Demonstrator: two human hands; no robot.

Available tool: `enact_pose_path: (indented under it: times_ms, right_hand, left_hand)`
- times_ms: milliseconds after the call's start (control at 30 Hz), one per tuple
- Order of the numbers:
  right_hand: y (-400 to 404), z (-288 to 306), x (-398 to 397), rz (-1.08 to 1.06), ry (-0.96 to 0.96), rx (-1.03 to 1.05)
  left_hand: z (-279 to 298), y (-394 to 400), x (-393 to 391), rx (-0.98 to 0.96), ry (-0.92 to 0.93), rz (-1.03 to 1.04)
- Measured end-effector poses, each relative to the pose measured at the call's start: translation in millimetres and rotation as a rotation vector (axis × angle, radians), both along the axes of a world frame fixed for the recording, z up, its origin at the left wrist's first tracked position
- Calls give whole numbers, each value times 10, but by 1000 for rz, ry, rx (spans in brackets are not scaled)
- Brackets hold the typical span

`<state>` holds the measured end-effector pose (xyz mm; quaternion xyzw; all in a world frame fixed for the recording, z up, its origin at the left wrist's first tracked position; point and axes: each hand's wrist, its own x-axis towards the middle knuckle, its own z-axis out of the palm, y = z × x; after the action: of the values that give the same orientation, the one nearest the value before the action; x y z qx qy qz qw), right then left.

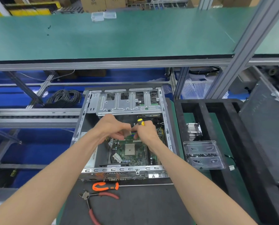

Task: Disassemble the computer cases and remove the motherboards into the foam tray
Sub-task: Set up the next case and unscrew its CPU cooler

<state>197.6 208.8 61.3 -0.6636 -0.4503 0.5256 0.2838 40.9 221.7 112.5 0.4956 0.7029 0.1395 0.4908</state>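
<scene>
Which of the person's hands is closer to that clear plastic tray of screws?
Right. The right hand works inside the case, on the side nearer the clear plastic tray; the left hand is beside it, farther away.

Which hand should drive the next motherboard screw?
Right, probably. The right hand already grips the yellow-capped screwdriver over the motherboard inside the open case. The left hand holds no tool; its fingers pinch something small beside it.

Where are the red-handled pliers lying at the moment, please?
In the head view, the pliers lie on the dark mat in front of the open computer case, just below the orange-handled tool, between the person's forearms.
</scene>
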Motion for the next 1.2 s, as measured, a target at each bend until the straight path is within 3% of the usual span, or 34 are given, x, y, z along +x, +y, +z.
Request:
enact_pose_path:
  times_ms: [200,367,500,733,1200]
  right_hand:
    - [-70,101,52,-25,382,-44]
    - [-75,207,97,-64,665,-20]
    - [-62,340,135,-83,757,75]
    - [-78,529,204,-140,757,248]
    - [-197,844,499,-131,502,586]
  left_hand:
    - [-87,-17,-88,154,-625,190]
    - [-100,-47,-106,266,-868,163]
    - [-57,-47,-72,350,-934,67]
    - [54,-33,-3,451,-1015,-54]
    - [312,24,222,457,-1026,-264]
